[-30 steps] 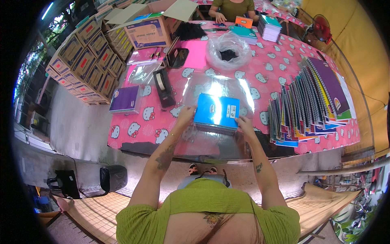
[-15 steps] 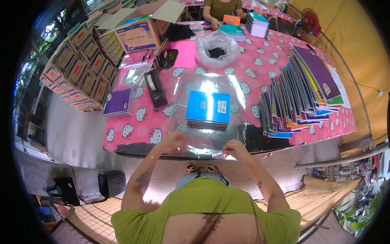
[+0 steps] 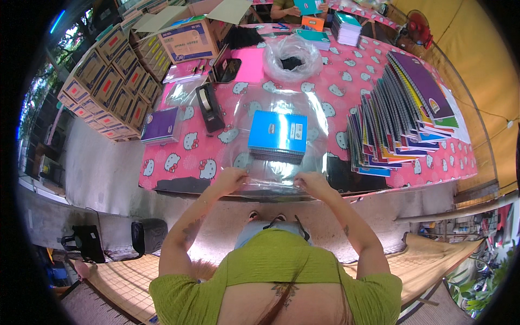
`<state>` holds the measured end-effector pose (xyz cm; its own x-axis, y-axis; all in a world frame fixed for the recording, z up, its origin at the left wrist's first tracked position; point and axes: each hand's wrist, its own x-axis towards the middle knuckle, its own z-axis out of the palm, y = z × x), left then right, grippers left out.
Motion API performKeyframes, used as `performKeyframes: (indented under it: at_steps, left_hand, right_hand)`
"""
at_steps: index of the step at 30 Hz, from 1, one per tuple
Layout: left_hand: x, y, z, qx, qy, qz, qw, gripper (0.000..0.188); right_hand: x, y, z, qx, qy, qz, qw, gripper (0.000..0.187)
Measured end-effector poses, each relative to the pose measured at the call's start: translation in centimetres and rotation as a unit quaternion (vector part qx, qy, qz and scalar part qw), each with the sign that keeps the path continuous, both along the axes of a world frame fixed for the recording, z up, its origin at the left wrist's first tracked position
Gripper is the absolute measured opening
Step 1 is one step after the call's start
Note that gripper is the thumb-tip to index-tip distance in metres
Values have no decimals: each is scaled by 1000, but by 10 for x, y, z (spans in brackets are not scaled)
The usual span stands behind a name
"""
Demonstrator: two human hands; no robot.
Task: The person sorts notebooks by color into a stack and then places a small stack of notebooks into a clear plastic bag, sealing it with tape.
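A small stack of blue spiral notebooks [image 3: 271, 132] lies on a clear plastic sheet [image 3: 319, 127] in front of me. My left hand [image 3: 233, 179] is closed on the near left part of that sheet, at the table's front edge. Opposite it, my right hand [image 3: 311, 183] pinches the near right part of the sheet. The sheet's near edge stretches between both hands, apart from the notebooks. A black tape dispenser [image 3: 211, 111] stands to the left of the stack, and beyond it lies a plastic-wrapped purple notebook pack [image 3: 160, 125].
Fanned spiral notebooks [image 3: 390, 119] cover the right of the pink patterned table [image 3: 184, 176]. A clear plastic bag [image 3: 303, 46] lies behind the stack. An open carton [image 3: 187, 43] stands far left, beside stacked boxes [image 3: 114, 81]. Across the table a person holds a teal notebook [image 3: 309, 6].
Both hands have moved forward and closed on the sheet's near edge. The near edge now looks drawn between them. Across the table, the person has lifted a teal notebook.
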<state>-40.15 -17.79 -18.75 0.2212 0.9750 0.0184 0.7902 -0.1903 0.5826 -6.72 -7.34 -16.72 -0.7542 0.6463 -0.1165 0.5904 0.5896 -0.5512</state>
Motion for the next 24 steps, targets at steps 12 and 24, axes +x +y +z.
performKeyframes:
  at_steps: [12, 24]
  left_hand:
    - [2, 4, 3, -25, 16, 8, 1000, 20]
    - [-44, 26, 55, 116, -67, 176, 975, 23]
  right_hand:
    - [-3, -9, 7, 101, 69, 58, 991, 19]
    - [46, 50, 21, -182, 319, -210, 906, 21]
